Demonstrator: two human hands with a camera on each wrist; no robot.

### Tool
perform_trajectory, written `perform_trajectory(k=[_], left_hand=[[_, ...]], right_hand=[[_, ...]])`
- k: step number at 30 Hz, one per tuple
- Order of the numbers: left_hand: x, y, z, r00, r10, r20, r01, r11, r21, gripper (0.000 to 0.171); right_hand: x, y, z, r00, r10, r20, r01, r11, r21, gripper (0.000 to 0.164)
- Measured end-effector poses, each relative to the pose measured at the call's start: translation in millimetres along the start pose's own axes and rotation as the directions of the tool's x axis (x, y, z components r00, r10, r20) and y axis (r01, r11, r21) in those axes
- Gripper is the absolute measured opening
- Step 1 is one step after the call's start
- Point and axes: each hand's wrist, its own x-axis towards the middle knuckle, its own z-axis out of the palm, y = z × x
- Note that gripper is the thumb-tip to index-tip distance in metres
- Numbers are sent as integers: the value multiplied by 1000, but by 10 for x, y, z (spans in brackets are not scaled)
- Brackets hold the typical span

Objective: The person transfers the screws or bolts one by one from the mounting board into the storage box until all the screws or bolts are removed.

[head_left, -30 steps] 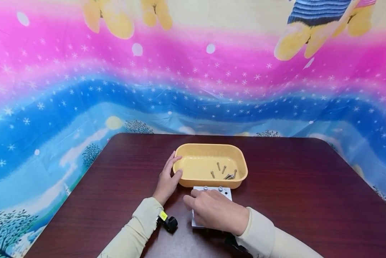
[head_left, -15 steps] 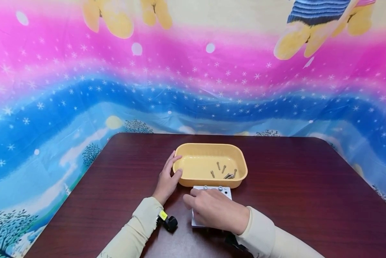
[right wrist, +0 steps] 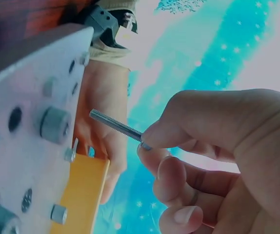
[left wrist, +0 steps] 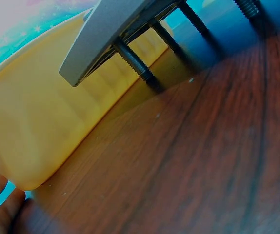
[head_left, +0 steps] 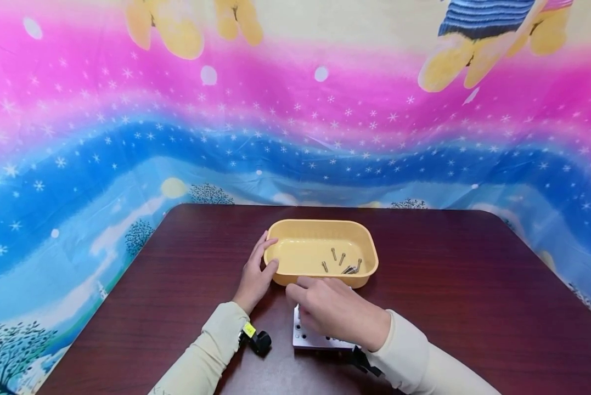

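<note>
At the left end of the yellow tray [head_left: 320,281], my left hand [head_left: 253,282] grips the wall, fingers over the rim and thumb on the near side. My right hand [head_left: 337,310] is over the metal plate [head_left: 315,343], which stands just in front of the tray. Thumb and forefinger pinch a threaded screw [right wrist: 115,125] in the right wrist view, its tip towards the plate but apart from it. Socket-head screws [right wrist: 56,124] sit in some of the plate's holes. Their threaded shanks [left wrist: 135,61] stick out underneath. My right hand hides much of the plate in the head view.
Several loose screws [head_left: 342,259] lie in the right half of the tray. The dark wooden table [head_left: 448,274] extends to both sides. A patterned cloth [head_left: 295,109] hangs behind it. A black wrist camera [head_left: 260,343] is strapped by my left sleeve.
My right hand has moved slightly forward and right over the plate, uncovering holes at its near left part. My left hand and the tray stay in place.
</note>
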Motion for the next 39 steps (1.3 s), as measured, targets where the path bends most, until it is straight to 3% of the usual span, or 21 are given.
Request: perform_trajectory(k=[14,39], left_hand=[[-7,20,-7,1000,-19,-3,19,1000,4,45],[0,-17,-4,1000,-1,-3,1,1000,15,45]], right_hand=[[-2,85,-124,998,59,20,-60,997,47,13],[-30,392,-195,989,145,-37,-143,988,54,15]])
